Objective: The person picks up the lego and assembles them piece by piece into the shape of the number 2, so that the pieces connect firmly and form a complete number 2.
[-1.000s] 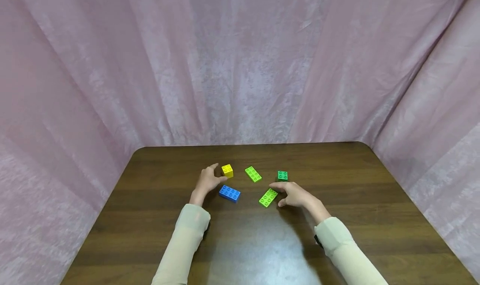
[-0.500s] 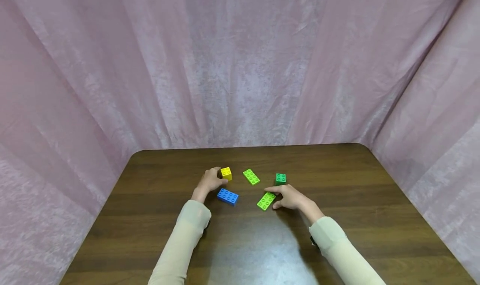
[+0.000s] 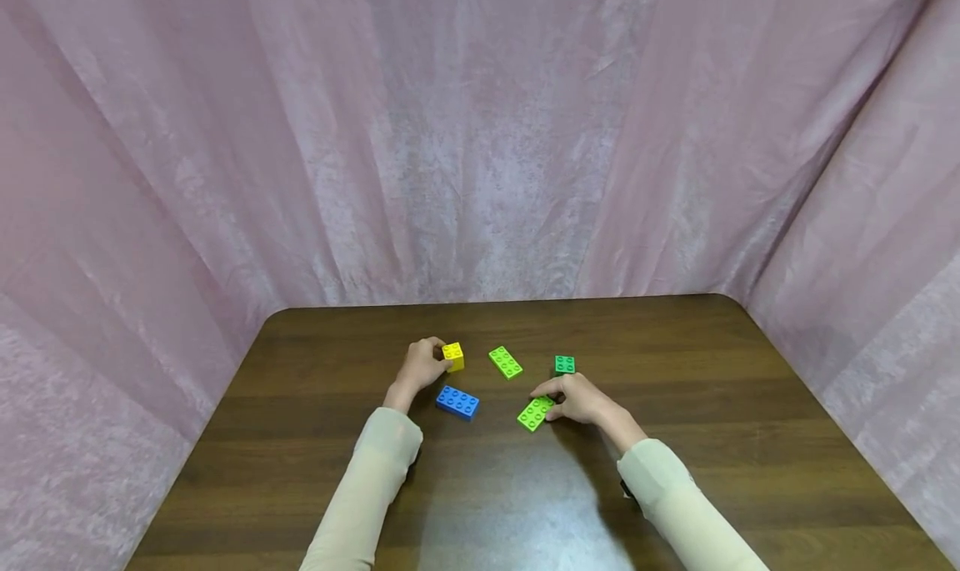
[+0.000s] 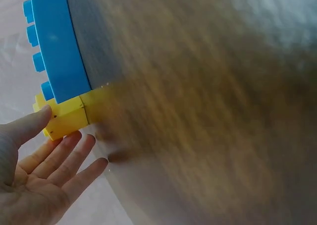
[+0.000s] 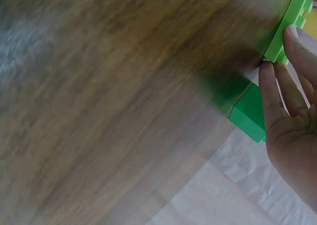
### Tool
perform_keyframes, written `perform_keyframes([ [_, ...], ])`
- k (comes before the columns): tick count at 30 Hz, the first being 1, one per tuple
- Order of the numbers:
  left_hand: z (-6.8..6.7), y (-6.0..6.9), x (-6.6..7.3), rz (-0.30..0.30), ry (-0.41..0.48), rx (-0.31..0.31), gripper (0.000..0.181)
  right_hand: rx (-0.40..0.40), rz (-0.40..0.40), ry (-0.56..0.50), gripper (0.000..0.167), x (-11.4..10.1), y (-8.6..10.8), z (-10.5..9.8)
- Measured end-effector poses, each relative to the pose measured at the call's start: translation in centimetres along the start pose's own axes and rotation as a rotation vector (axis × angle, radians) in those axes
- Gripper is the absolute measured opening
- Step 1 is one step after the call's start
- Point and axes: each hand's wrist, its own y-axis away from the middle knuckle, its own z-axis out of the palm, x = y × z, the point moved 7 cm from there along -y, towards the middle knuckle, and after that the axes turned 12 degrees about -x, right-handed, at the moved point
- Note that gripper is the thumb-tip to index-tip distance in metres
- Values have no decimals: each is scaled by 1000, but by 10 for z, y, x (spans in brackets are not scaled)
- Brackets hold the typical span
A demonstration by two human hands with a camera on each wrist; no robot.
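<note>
My left hand (image 3: 422, 366) pinches a square yellow building brick (image 3: 453, 357) between thumb and fingers; in the left wrist view the thumb lies against the yellow brick (image 4: 69, 118). A longer blue brick (image 3: 457, 402) rests just nearer to me, not held. My right hand (image 3: 581, 400) pinches the far right end of a flat lime-green brick (image 3: 532, 416) with thumb and fingertips. Right wrist view: the thumb presses that lime brick (image 5: 287, 27) and a fingertip meets its corner. Just beyond the right hand sits a small dark green brick (image 3: 565, 364).
A second flat lime-green brick (image 3: 506, 362) lies between the two hands, farther back. All the bricks stand on a brown wooden table (image 3: 300, 438). A pink curtain (image 3: 480, 137) hangs behind the table's far edge.
Both hands have closed in: the left thumb and fingers now meet the yellow brick, and the right thumb and fingers the near lime-green brick. The bricks have hardly moved.
</note>
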Motion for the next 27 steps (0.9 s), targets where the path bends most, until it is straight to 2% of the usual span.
perform_keyframes([
  [5,-2,3,1,11,-26,30,35,6,-9,-15,36,0,0,1],
  [16,-10,12,1,23,54,128,36,12,1,-22,35,5,3,10],
  [27,-26,31,6,92,141,176,35,50,-70,69,32,-3,0,7],
])
